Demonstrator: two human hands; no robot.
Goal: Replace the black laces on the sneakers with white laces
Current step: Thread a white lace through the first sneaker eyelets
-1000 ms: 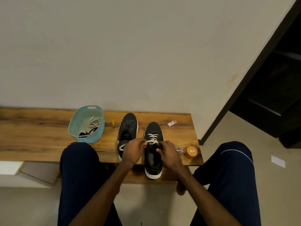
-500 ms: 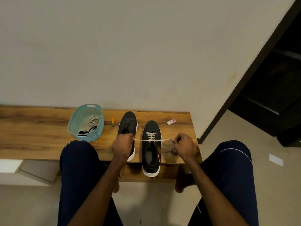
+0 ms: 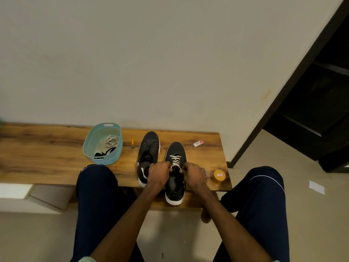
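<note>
My left hand (image 3: 159, 172) and right hand (image 3: 193, 173) each pinch the white lace (image 3: 175, 160); I'd pull evenly, keeping crossings flat.

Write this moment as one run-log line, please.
phase: lacing; left hand: pinches white lace; right hand: pinches white lace; laced sneaker: on bench; second sneaker: eyelets bare

L hand (image 3: 158, 172), R hand (image 3: 193, 175) pinching white lace (image 3: 175, 160) on sneaker (image 3: 175, 189) — 2nd sneaker (image 3: 150, 146) just beside

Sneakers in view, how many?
2. Left sneaker on the bench; right sneaker beside it, white lace part threaded, heel overhanging the near edge. None seems hidden.
</note>
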